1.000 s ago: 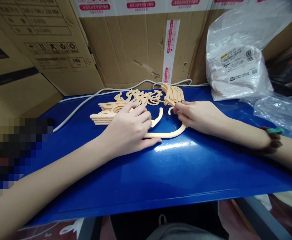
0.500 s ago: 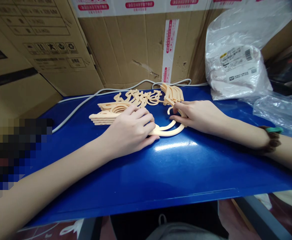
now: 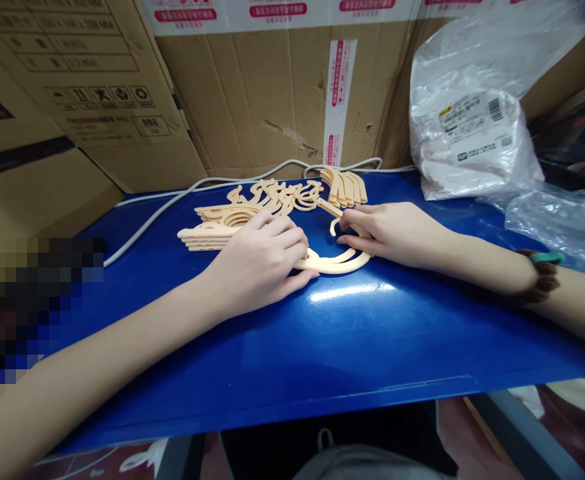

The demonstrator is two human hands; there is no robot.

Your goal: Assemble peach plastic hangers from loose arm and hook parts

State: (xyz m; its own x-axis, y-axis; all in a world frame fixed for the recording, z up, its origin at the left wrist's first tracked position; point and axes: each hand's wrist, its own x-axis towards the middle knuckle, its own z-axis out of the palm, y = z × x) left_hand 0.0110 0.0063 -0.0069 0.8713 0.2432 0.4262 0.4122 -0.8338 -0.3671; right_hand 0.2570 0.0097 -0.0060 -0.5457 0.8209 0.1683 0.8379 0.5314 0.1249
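My left hand (image 3: 267,263) is closed around one end of a cream, curved plastic hanger piece (image 3: 339,265) just above the blue table. Its fingers cover that end of the piece. At the piece's other end, my right hand (image 3: 379,230) pinches a smaller cream part with a hooked tip (image 3: 333,229). My fingers hide where the two parts meet. Just left of my left hand, and partly behind it, lies a stack of flat cream hanger pieces (image 3: 205,238). Behind both hands are a pile of cream hooks (image 3: 285,195) and a row of curved cream arms (image 3: 345,187).
Cardboard boxes (image 3: 252,93) stand along the back of the blue table (image 3: 282,360). A white cable (image 3: 157,227) runs behind the parts. At the back right sits a clear plastic bag (image 3: 477,147) with a label. More clear plastic film (image 3: 562,220) lies nearby.
The hooked part in my right hand has shifted slightly left and tilted. My left hand keeps its hold, with the curved piece nearly in the same place.
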